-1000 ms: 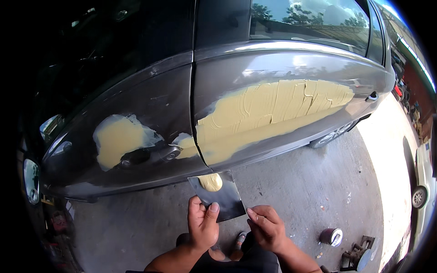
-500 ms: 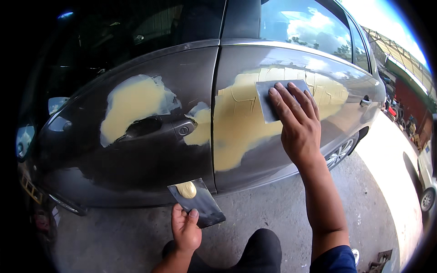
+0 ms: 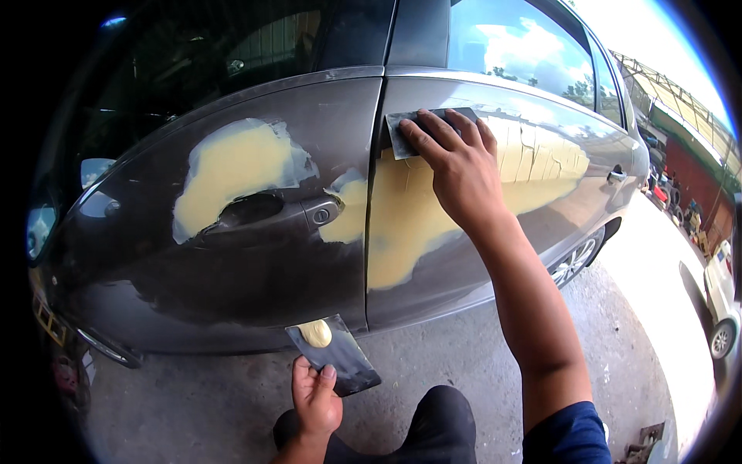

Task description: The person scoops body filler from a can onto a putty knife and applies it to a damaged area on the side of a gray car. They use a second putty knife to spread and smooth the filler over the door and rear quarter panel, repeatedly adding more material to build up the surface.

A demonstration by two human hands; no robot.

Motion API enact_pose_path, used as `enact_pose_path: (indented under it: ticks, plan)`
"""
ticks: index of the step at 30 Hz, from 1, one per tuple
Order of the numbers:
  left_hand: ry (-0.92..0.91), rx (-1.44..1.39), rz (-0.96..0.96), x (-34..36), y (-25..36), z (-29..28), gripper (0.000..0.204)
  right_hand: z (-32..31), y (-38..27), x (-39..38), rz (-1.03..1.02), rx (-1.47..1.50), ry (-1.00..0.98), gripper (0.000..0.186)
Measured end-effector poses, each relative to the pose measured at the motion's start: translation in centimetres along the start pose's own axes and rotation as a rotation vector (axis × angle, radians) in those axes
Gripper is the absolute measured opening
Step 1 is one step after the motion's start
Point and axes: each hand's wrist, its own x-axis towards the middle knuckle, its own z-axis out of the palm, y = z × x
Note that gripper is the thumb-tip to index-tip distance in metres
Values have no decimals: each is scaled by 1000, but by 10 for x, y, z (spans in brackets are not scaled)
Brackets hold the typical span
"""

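Note:
My left hand [image 3: 315, 398] grips a dark square plate [image 3: 349, 365] with a dollop of cream filler [image 3: 315, 332] on it, low in front of the grey car's front door [image 3: 131, 271]. My right hand [image 3: 464, 174] is closed on a flat grey spreader [image 3: 406, 139], held against the rear door at the upper front of a large filler patch [image 3: 398, 240], just right of the door seam. That patch has ridged, cracked-looking texture toward the back. Another pale patch [image 3: 232, 170] surrounds the top of the front door handle [image 3: 255, 215].
The rear wheel [image 3: 576, 255] shows below the car. A white car [image 3: 720, 301] stands at far right, with tyres and clutter [image 3: 668, 189] along a red wall [image 3: 696, 193]. A metal object [image 3: 645, 445] lies on the concrete floor [image 3: 201, 402] at lower right.
My right hand has gone from beside the plate up onto the rear door with the spreader, then moved leftward and upward toward the seam. The plate is lower left, and the view has shifted.

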Motion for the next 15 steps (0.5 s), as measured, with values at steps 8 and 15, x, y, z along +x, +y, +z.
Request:
enact_pose_path:
  ticks: [8, 15]
  plan:
    - [-2, -2, -16, 5, -5, -3, 36, 0, -13, -10, 21, 52, -10, 51]
    - [-1, -5, -61, 4, -12, -6, 36, 9, -24, -24, 33, 37, 29, 49]
